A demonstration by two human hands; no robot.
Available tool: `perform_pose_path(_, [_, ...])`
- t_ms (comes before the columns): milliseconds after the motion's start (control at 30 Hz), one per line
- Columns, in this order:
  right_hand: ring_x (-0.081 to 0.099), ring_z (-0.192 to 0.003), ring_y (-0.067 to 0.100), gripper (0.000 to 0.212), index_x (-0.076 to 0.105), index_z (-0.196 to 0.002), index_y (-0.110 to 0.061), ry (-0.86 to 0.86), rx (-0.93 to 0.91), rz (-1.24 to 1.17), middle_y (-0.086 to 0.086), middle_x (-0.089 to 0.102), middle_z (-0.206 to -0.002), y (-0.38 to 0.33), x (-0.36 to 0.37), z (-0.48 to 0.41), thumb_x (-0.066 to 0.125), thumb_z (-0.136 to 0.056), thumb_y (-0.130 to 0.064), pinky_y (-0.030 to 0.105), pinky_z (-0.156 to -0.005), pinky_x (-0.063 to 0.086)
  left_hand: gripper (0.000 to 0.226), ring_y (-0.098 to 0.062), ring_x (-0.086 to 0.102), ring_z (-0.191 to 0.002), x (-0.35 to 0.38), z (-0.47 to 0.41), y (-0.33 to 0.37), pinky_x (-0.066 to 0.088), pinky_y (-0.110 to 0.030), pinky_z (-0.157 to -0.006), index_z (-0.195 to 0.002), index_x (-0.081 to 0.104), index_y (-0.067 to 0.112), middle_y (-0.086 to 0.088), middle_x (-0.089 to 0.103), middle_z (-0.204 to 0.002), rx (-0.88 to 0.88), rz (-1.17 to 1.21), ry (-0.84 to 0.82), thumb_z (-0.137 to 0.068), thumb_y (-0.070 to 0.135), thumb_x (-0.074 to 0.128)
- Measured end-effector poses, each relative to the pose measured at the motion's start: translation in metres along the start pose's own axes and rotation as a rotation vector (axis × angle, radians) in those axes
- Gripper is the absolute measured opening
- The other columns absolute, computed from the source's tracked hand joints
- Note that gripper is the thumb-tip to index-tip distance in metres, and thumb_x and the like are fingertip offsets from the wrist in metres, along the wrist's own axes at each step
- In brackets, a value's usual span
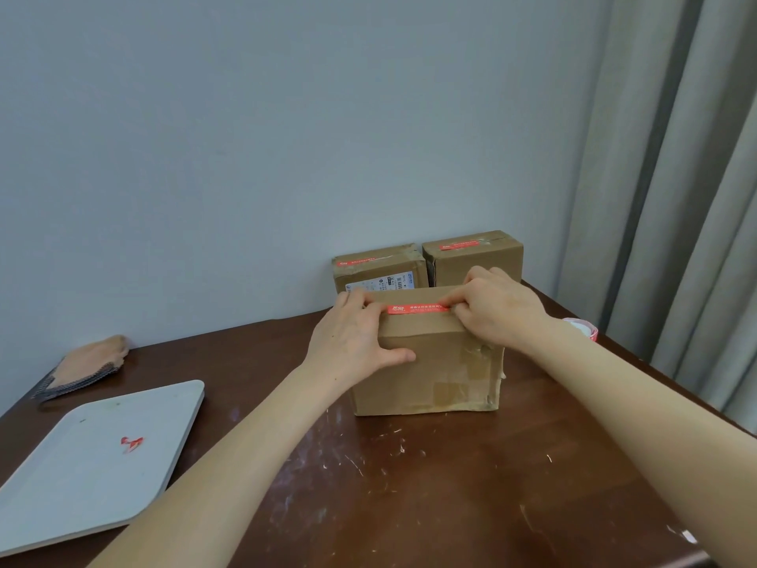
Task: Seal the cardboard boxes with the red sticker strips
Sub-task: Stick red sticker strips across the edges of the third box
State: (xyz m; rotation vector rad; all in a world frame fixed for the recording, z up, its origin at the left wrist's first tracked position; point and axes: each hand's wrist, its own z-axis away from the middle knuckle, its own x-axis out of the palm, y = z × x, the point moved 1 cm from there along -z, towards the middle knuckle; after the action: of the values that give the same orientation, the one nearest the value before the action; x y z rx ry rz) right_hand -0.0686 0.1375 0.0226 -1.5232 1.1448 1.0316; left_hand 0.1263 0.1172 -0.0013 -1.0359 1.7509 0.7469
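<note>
Cardboard box is standing on a dark, scuffed tabletop, and a person is sealing it with a red sticker strip that is lying left to right across the box's top.

The left hand is gripping the box's upper left corner. Its fingers are curling over the top at the strip's left end and its thumb is pressing on the front face. The right hand is bending its fingers onto the strip's right end and seems to be pinching it.

Just behind this cardboard box, a left rear box and a right rear box are sitting against the wall, each wearing a red strip. Well to the left, a pale tray is holding a small red scrap. Near the box's right side, a sticker roll is peeking out behind the right forearm.

As a judgement, the strip is at risk of wrinkling or setting crooked if the right end is being pulled off line while the left end is stuck. The box may also slide toward the rear boxes if the left hand's grip is loosening under the pressing.
</note>
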Motion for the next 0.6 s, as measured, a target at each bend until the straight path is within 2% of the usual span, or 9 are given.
perform_pose_path(100, [0.043, -0.112, 0.022, 0.038, 0.055, -0.127, -0.045, 0.024, -0.055, 0.038, 0.0, 0.05, -0.119, -0.0035, 0.0026, 0.0022, 0.033, -0.099, -0.03, 0.038, -0.091, 0.039, 0.073, -0.01, 0.041, -0.117, -0.0007, 0.0059, -0.0031, 0.042, -0.025, -0.089, -0.134, 0.047, 0.026, 0.008, 0.045, -0.124, 0.019, 0.049, 0.023, -0.073, 0.064, 0.062])
perform_pose_path(233, [0.043, -0.114, 0.02, 0.037, 0.058, -0.124, -0.047, 0.01, -0.041, 0.029, -0.003, 0.05, -0.122, -0.0049, 0.0057, 0.001, 0.035, -0.099, -0.03, 0.037, -0.092, 0.036, 0.062, -0.008, 0.042, -0.113, -0.0026, 0.0092, -0.0041, 0.042, -0.024, -0.083, -0.128, 0.054, 0.028, 0.01, 0.047, -0.118, 0.042, 0.049, 0.032, -0.076, 0.062, 0.061])
perform_pose_path(600, [0.04, -0.121, 0.019, 0.034, 0.064, -0.116, -0.044, -0.028, 0.0, -0.028, -0.004, 0.049, -0.128, -0.0033, 0.0002, 0.0026, 0.039, -0.099, -0.028, 0.037, -0.095, 0.039, 0.056, -0.009, 0.043, -0.107, -0.0074, 0.0032, -0.0029, 0.038, -0.022, -0.073, -0.124, 0.055, 0.031, 0.01, 0.048, -0.112, 0.046, -0.011, -0.01, -0.077, 0.063, 0.058])
